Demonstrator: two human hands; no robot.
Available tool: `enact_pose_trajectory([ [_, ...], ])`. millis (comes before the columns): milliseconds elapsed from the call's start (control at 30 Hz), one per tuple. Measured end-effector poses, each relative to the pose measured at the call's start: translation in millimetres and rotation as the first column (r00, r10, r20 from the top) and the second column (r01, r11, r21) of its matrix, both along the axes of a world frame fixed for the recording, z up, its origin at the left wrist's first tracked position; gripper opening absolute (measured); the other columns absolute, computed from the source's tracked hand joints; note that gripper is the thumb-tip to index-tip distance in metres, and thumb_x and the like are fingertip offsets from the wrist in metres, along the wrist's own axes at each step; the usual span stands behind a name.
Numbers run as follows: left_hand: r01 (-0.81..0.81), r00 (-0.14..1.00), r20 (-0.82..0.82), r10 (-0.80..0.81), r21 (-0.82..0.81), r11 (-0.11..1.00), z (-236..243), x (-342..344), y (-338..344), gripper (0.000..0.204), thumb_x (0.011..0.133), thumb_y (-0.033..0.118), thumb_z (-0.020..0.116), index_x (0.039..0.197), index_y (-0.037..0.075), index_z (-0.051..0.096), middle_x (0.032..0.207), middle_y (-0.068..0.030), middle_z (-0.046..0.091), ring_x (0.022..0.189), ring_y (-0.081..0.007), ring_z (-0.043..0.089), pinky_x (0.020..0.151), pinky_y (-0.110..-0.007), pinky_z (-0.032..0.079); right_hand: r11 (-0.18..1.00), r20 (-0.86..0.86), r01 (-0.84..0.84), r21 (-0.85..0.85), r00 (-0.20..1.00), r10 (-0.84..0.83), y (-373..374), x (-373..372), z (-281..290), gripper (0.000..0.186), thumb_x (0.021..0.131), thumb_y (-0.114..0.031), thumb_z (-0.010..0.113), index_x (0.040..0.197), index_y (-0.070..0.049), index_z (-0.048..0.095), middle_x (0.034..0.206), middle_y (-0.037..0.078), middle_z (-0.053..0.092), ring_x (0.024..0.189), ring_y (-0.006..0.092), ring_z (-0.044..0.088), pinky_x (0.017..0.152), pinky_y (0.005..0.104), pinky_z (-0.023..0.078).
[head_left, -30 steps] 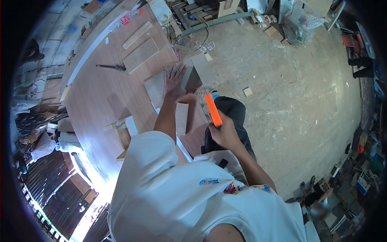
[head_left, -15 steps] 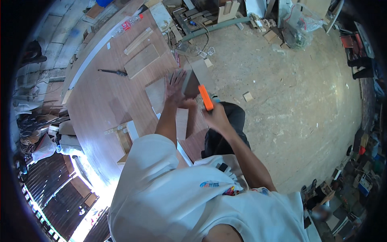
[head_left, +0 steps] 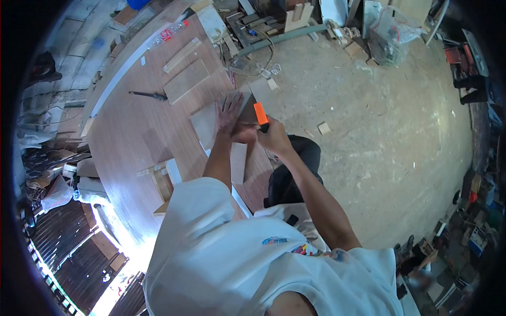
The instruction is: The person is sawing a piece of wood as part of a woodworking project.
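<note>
My left hand presses flat, fingers apart, on a grey-beige board at the edge of the wood-veneer table. My right hand is closed on an orange-handled tool, which looks like a handsaw, just right of my left hand; its thin pale blade reaches forward over the board's right edge and is hard to make out. A pale wooden block lies beside my left forearm.
Wood strips, a thin panel, a dark tool, a bottle and a wooden frame lie on the table. Offcuts and a plastic bag are beyond. A blurred person is at lower right.
My right hand and the orange-handled tool have moved forward and to the left, closer to my left hand. My left hand stays on the board; the view has shifted slightly.
</note>
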State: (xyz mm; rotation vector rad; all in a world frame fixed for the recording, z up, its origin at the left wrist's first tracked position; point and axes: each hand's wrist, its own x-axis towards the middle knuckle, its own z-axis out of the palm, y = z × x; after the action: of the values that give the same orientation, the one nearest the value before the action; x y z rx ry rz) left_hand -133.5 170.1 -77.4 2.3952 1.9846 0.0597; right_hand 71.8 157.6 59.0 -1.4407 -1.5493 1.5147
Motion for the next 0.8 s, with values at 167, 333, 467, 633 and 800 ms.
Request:
enact_pose_trajectory([
  [167,-0.021,0.989,0.146,0.031,-0.070,0.997,14.4,13.3,10.3,0.125,0.050,0.063,0.079,0.151,0.017,0.021,0.156,0.0023,0.024,0.146,-0.0234,0.017,0.115,-0.062,0.010,0.994,0.070,-0.096,-0.045,0.993,0.099,-63.2,65.6,76.8,0.045,0.075,-0.001,0.059,0.120,0.004,0.055,0.081,0.026,0.062,0.083,0.0388,0.067,0.070,0.0411,0.050],
  [333,-0.054,0.997,0.046,0.060,-0.123,0.991,21.7,-0.8,2.4,0.123,0.052,0.060,0.079,0.151,0.017,0.021,0.156,0.0029,0.023,0.146,-0.0232,0.017,0.116,-0.062,0.010,0.999,-0.035,-0.047,-0.014,0.998,0.047,-92.2,73.6,91.6,0.022,0.075,0.009,0.055,0.095,0.001,0.053,0.077,0.008,0.052,0.074,0.0154,0.053,0.072,0.0297,0.045],
  [467,0.007,0.992,0.128,0.007,-0.106,0.994,13.3,37.6,26.0,0.122,0.051,0.063,0.077,0.151,0.018,0.023,0.157,0.0037,0.021,0.146,-0.0234,0.017,0.116,-0.061,0.010,0.999,0.047,0.043,0.026,0.998,-0.045,-7.3,43.6,-5.2,0.016,0.076,0.001,0.054,0.092,0.002,0.056,0.068,0.011,0.052,0.066,0.0175,0.052,0.066,0.0328,0.045],
  [633,0.044,0.978,-0.207,-0.002,0.201,0.979,-7.1,6.4,8.4,0.120,0.051,0.065,0.075,0.150,0.018,0.026,0.157,0.0036,0.023,0.146,-0.0232,0.019,0.115,-0.060,0.010,0.998,0.056,-0.040,-0.042,0.998,0.043,1.5,18.0,-4.0,0.023,0.078,-0.007,0.059,0.099,0.003,0.058,0.077,0.028,0.060,0.077,0.0416,0.064,0.065,0.0410,0.048],
  [800,-0.016,0.994,0.109,0.014,0.013,1.000,14.4,2.4,7.0,0.116,0.053,0.062,0.075,0.149,0.017,0.029,0.155,0.0024,0.027,0.145,-0.0235,0.021,0.115,-0.061,0.010,0.998,0.009,-0.009,-0.064,1.000,0.009,-76.4,53.0,83.3,0.014,0.076,0.004,0.055,0.090,0.002,0.052,0.072,0.012,0.050,0.071,0.0167,0.053,0.070,0.0301,0.046],
])
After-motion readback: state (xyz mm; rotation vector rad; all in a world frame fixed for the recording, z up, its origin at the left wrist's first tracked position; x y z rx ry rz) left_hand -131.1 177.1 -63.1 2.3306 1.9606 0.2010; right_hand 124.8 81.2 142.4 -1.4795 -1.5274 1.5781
